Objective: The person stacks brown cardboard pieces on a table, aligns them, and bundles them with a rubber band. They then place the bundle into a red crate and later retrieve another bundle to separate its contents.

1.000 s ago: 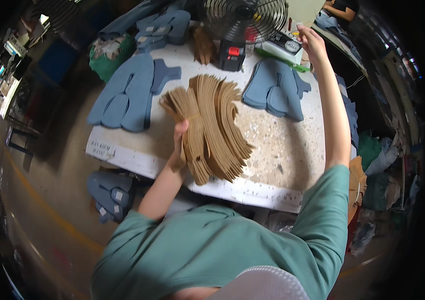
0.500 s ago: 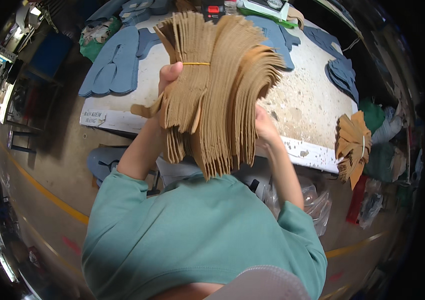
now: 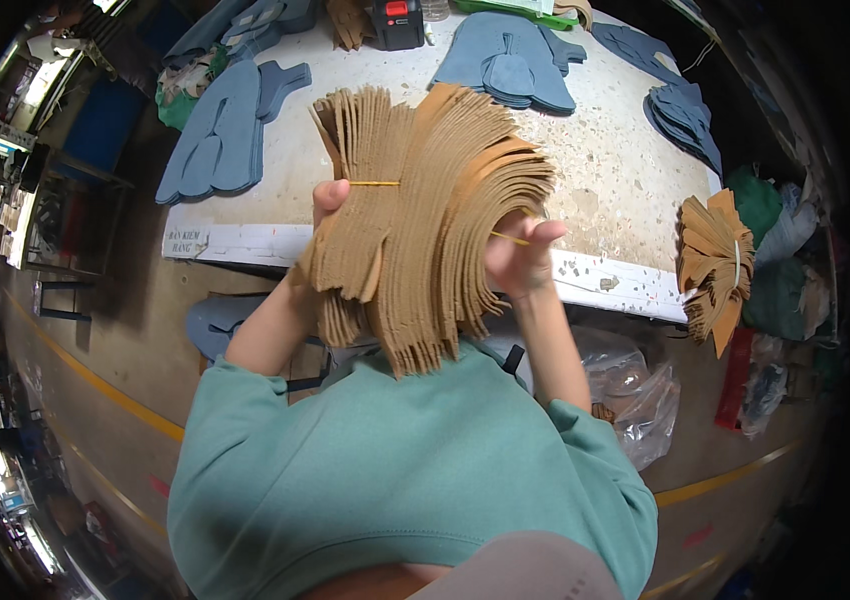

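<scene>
A thick bundle of brown, leather-like cut pieces (image 3: 415, 220) is held up in front of my chest, its ends fanned out. Around its left part runs a yellow rubber band (image 3: 375, 183). My left hand (image 3: 329, 200) grips the bundle's left side, thumb on the near face; its other fingers are hidden behind. At the right side, my right hand (image 3: 523, 262) has its thumb away from the bundle. A yellow strand of rubber band (image 3: 511, 239) stretches from the pieces to this hand, seemingly hooked on its fingers, which are partly hidden.
Behind the bundle stands a white, speckled worktable (image 3: 605, 190). Stacks of blue-grey cut pieces (image 3: 210, 140) lie on it, left, back and right. A black-and-red device (image 3: 399, 25) sits at the back. Another tied brown bundle (image 3: 715, 262) rests at the right edge, above a clear plastic bag (image 3: 635, 390).
The bundle has come lower and nearer to my body. My right hand has come out from behind its right side, thumb raised, and the yellow strand there now shows.
</scene>
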Available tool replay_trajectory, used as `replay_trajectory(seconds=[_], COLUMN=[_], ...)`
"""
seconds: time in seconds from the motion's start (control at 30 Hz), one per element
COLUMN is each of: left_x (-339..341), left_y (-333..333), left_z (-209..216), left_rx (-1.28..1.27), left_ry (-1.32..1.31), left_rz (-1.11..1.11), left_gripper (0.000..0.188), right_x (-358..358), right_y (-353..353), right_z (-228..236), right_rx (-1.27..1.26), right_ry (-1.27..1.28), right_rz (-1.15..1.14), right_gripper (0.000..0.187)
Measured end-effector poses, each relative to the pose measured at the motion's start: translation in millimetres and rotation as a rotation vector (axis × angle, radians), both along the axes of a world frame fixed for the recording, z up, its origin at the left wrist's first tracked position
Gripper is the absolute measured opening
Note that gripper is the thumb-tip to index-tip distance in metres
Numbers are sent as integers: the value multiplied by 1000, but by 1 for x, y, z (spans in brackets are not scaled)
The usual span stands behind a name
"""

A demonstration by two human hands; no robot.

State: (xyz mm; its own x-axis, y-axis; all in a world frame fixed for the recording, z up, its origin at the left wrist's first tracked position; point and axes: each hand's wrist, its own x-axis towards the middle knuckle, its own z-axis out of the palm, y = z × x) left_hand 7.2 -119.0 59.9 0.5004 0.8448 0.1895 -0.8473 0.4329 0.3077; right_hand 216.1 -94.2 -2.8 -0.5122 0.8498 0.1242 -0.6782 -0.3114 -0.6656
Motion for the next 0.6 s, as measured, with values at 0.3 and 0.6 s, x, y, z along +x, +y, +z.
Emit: replay_trajectory(seconds=[0.3, 0.6], left_x=[-20, 14], left_y=[-10, 7], left_z=[36, 28], left_rx=[-125, -96], left_ry=[737, 854], left_rz=[-167, -484], left_gripper=[83, 61], right_x=[48, -6], right_y=[69, 77], right_z=[33, 120], right_rx=[280, 997], right_ry=[-255, -474], right_rz=[81, 231], right_gripper=[109, 91])
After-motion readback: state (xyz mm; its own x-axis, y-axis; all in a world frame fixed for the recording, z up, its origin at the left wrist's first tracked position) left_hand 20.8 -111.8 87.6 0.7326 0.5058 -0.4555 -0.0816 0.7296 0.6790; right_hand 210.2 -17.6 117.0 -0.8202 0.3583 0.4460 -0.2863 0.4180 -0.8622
